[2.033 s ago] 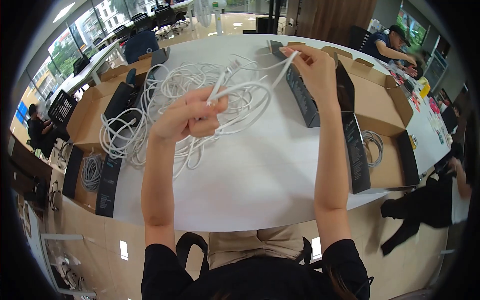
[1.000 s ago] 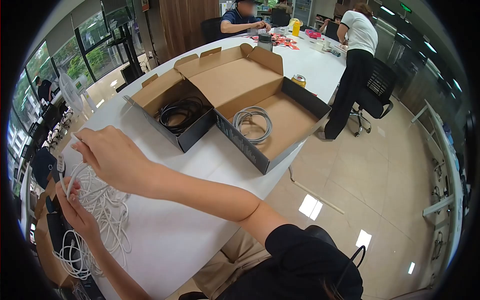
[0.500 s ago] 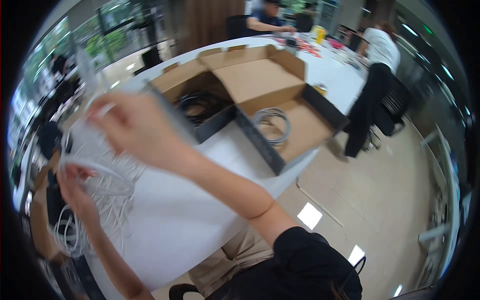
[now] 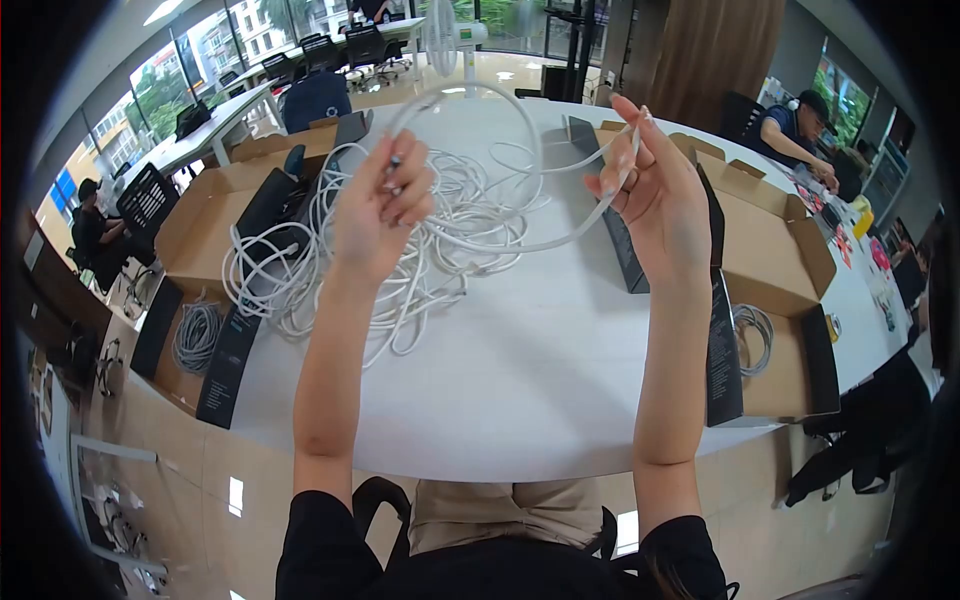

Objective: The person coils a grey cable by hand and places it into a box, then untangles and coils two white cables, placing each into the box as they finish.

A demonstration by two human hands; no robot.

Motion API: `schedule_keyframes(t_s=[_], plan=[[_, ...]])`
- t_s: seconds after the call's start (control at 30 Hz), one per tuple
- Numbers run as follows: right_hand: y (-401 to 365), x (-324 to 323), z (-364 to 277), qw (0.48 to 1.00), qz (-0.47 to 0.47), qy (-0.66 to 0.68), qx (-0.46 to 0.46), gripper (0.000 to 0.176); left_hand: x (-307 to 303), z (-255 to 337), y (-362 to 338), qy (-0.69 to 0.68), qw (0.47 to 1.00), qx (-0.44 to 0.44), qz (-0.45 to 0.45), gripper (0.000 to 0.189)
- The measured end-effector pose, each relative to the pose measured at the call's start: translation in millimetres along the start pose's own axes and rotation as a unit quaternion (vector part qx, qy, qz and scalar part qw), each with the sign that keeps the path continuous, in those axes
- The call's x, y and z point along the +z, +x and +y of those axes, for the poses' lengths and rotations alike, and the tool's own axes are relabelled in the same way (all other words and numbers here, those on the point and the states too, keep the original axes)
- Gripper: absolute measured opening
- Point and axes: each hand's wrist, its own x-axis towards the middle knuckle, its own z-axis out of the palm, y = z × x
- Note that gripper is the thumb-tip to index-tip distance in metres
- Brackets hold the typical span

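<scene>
My left hand (image 4: 385, 205) is raised over the left part of a heap of white cables (image 4: 410, 280), its fingers wrapped round a white cable near a plug end. To the right, my right hand (image 4: 650, 190) pinches the same white cable (image 4: 530, 130) between thumb and fingers. Between the hands the cable forms a large loop in the air above the white table (image 4: 500, 380). The tangled heap lies below and beside my left hand.
An open cardboard box (image 4: 170, 340) at the left holds a grey cable coil (image 4: 198, 338). Another open box (image 4: 790, 350) at the right holds a grey coil (image 4: 752, 340). A person (image 4: 790, 135) sits at the far right. Behind the table stands a fan (image 4: 455, 40).
The view has swung to the left, so the heap now sits nearer the middle. My hands have moved apart, with the cable loop spread between them.
</scene>
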Motion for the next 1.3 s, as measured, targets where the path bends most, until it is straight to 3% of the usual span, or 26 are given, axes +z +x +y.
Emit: schedule_keyframes(t_s=[0.13, 0.23, 0.33, 0.4, 0.5, 0.63, 0.8, 0.83, 0.9, 0.97, 1.07, 1.17, 1.23, 1.27, 1.3], plan=[[-14.0, 31.5, -2.9, 0.989, -0.067, -0.135, -0.003, 0.027, -8.1, -13.5, 0.3, 0.218, 0.975, 0.047, 0.026, 0.017], [-26.0, 45.6, -3.1, 0.969, -0.134, -0.207, 0.012, 0.019, -3.2, -27.9, -0.8, 0.372, 0.904, 0.146, 0.149, 0.028], [-37.5, 55.1, 3.4, 0.929, -0.171, -0.326, -0.029, 0.010, -4.2, -34.6, 3.6, 0.339, 0.894, 0.187, 0.225, 0.035], [-42.0, 57.3, 9.1, 0.889, -0.208, -0.399, -0.084, 0.011, -13.8, -39.9, 1.4, 0.273, 0.919, 0.237, 0.156, 0.038], [-41.6, 62.3, 11.5, 0.837, -0.177, -0.459, -0.238, 0.016, -22.0, -40.3, 3.3, 0.209, 0.934, 0.277, 0.081, 0.042], [-41.0, 62.0, 6.7, 0.873, -0.125, -0.399, -0.253, 0.016, -25.5, -34.8, 6.6, 0.217, 0.930, 0.297, 0.021, 0.044], [-48.2, 66.7, 13.9, 0.814, -0.188, -0.502, -0.224, 0.028, 6.9, -39.9, 1.0, 0.399, 0.823, 0.387, 0.118, 0.044], [-48.1, 70.7, 19.6, 0.796, -0.210, -0.504, -0.261, 0.028, 11.1, -42.2, 0.1, 0.435, 0.792, 0.407, 0.134, 0.045], [-47.5, 79.1, 37.3, 0.756, -0.252, -0.503, -0.335, 0.028, 20.8, -47.3, -3.9, 0.312, 0.882, 0.314, 0.160, 0.044], [-48.8, 85.0, 48.4, 0.758, -0.209, -0.492, -0.374, 0.023, 23.7, -48.3, -7.6, 0.192, 0.944, 0.220, 0.151, 0.042], [-47.0, 81.6, 53.6, 0.757, -0.130, -0.486, -0.418, 0.023, 24.1, -57.1, -11.4, 0.277, 0.929, 0.209, 0.128, 0.051], [-46.2, 79.5, 45.0, 0.801, -0.053, -0.439, -0.405, 0.027, 21.6, -63.4, -7.9, 0.306, 0.923, 0.220, 0.078, 0.059], [-36.0, 72.0, 41.4, 0.735, -0.052, -0.486, -0.469, 0.026, 20.9, -64.9, -7.1, 0.338, 0.907, 0.242, 0.073, 0.061], [-31.7, 70.1, 42.8, 0.693, -0.035, -0.503, -0.515, 0.026, 20.6, -61.3, -7.2, 0.334, 0.905, 0.261, 0.035, 0.050], [-35.3, 68.2, 37.4, 0.663, -0.036, -0.544, -0.513, 0.027, 15.2, -58.9, -7.5, 0.416, 0.869, 0.266, 0.036, 0.053]])
